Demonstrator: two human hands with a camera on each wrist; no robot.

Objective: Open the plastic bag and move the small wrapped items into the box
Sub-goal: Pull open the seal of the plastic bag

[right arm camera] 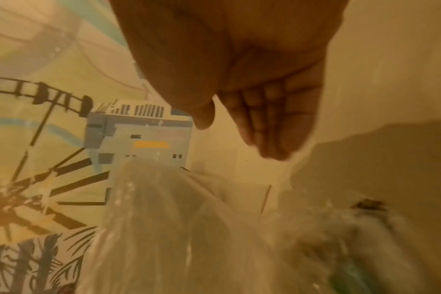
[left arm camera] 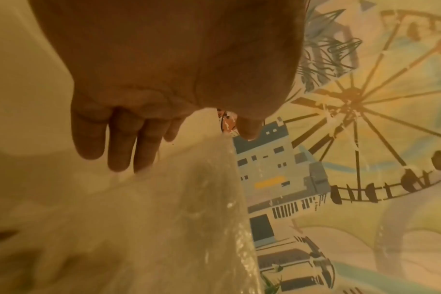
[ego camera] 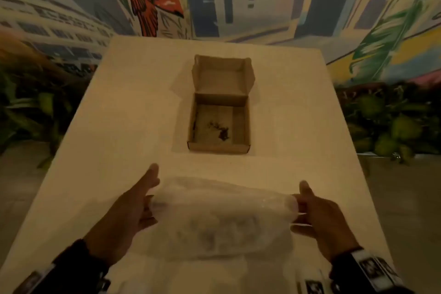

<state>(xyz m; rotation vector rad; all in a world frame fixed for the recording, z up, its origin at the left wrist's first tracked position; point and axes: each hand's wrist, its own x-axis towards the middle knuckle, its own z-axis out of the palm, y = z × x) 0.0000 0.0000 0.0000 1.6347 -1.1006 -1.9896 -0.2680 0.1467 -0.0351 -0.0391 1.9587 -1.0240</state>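
A clear plastic bag (ego camera: 219,219) lies across the near part of the white table (ego camera: 133,112). Dim wrapped items (ego camera: 214,229) show through it, blurred; one green piece (right arm camera: 350,278) appears in the right wrist view. My left hand (ego camera: 149,198) is at the bag's left end with the thumb up. Its fingers (left arm camera: 118,155) are straight, their tips against the plastic (left arm camera: 151,228). My right hand (ego camera: 301,205) is at the bag's right end. Its fingers (right arm camera: 272,143) are extended just above the film (right arm camera: 189,228). An open cardboard box (ego camera: 218,148) stands beyond, lid folded back.
Dark crumbs (ego camera: 219,130) lie on the box floor. The table narrows toward a painted mural wall (ego camera: 238,2). Green foliage (ego camera: 391,124) sits low on the right beyond the table edge, and more on the left (ego camera: 31,107).
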